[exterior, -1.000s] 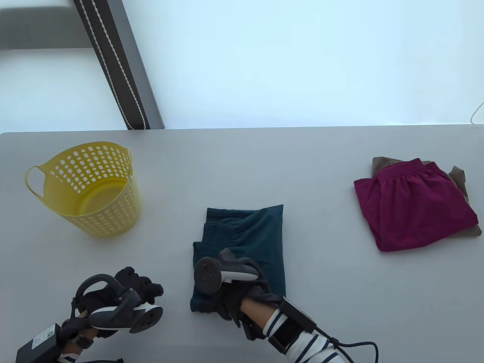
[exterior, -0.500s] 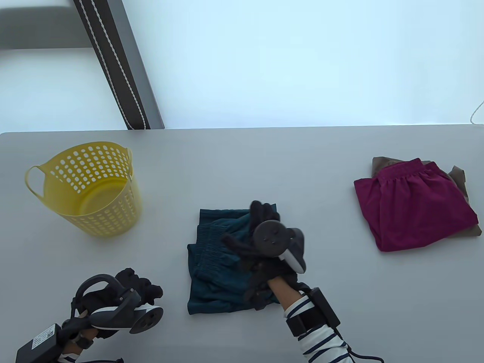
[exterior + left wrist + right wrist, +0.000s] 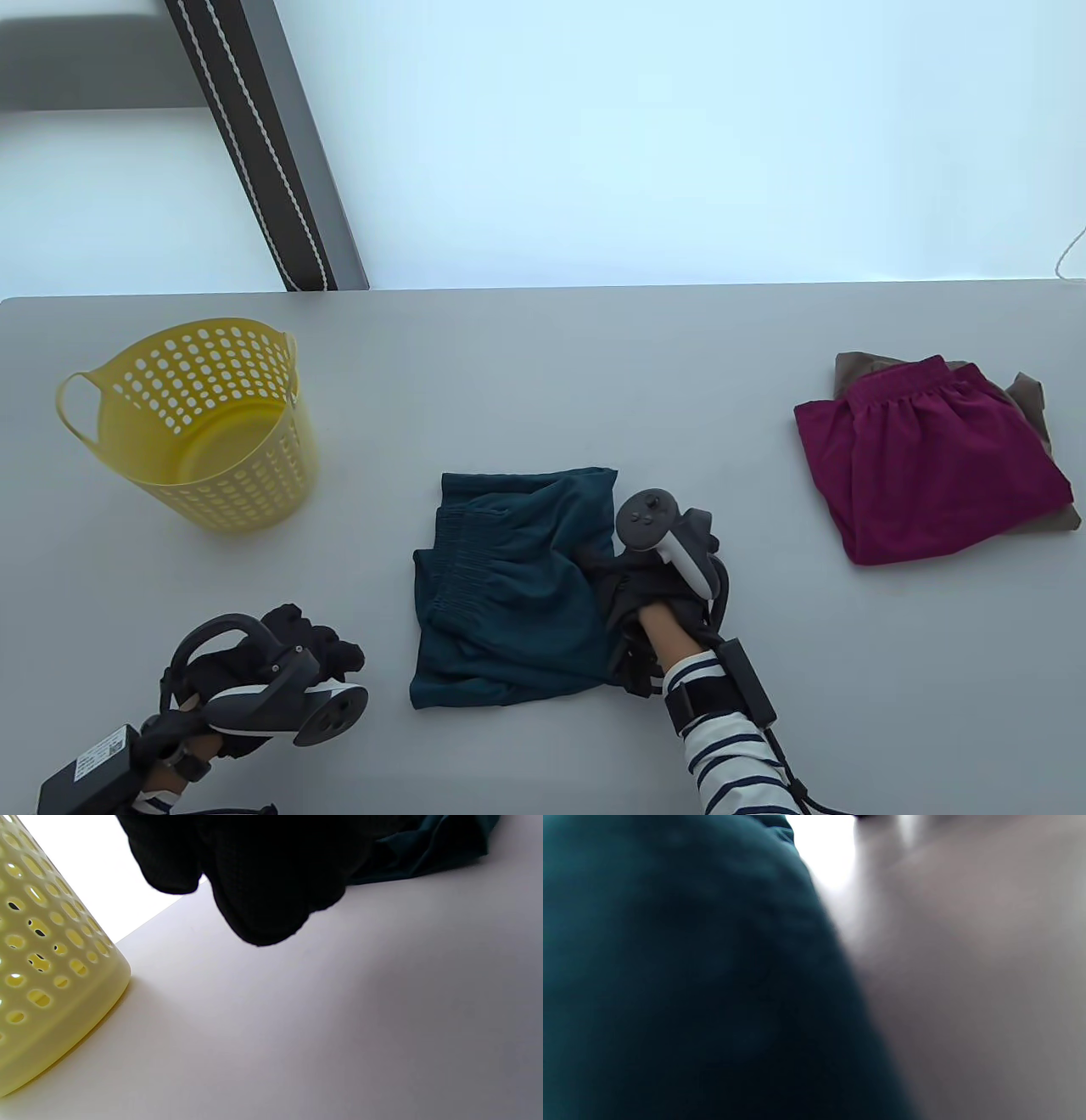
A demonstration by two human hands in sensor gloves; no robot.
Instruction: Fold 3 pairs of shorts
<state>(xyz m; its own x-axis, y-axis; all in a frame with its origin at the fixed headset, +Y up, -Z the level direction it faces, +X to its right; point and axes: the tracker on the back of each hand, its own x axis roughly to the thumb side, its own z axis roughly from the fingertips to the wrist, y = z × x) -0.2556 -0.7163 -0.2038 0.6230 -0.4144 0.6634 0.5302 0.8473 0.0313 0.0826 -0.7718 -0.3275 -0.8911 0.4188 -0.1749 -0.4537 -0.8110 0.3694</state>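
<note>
The teal shorts lie folded near the front middle of the table. The right hand sits at their right edge; whether its fingers grip the cloth I cannot tell. The right wrist view shows only blurred teal cloth. The left hand rests apart at front left, fingers loosely curled, holding nothing. Magenta shorts lie folded on brown shorts at right. A yellow basket stands at left. A label on the left wrist box is too small to read.

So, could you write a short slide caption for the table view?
Right hand at the edge of folded teal shorts; left hand idle; yellow basket and folded magenta shorts aside.
</note>
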